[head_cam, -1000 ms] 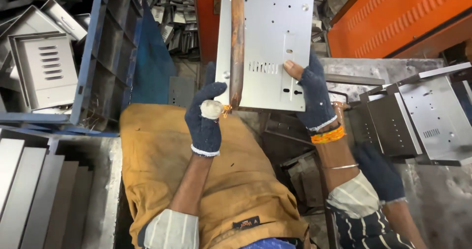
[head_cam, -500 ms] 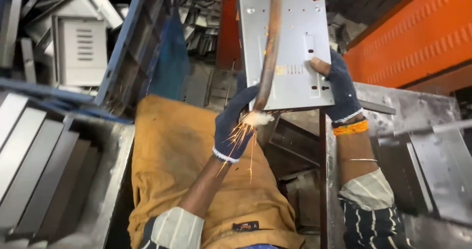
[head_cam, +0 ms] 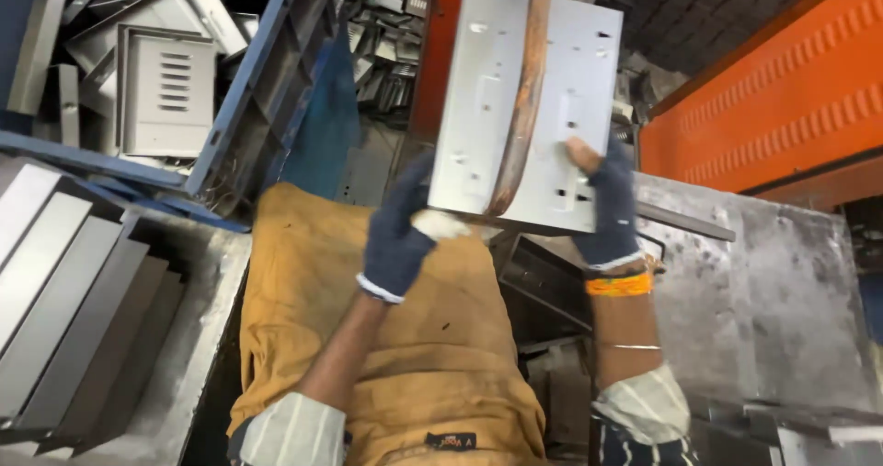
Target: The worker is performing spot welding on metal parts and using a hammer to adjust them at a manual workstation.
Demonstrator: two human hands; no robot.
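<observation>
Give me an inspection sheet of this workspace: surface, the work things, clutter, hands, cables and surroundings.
Surface: grey metal bench at right, scuffed.
Work things: pale perforated sheet-metal panel held upright; a copper-coloured curved arm crosses its front.
Clutter: louvred metal covers piled in a blue rack; flat grey sheets stacked at left.
Hands: left hand, in a blue glove, grips the panel's lower edge; right hand, gloved with bare fingertips, holds its right side.
Cables: nothing seen.
Surroundings: orange ribbed wall at right; mustard apron over the lap.
</observation>
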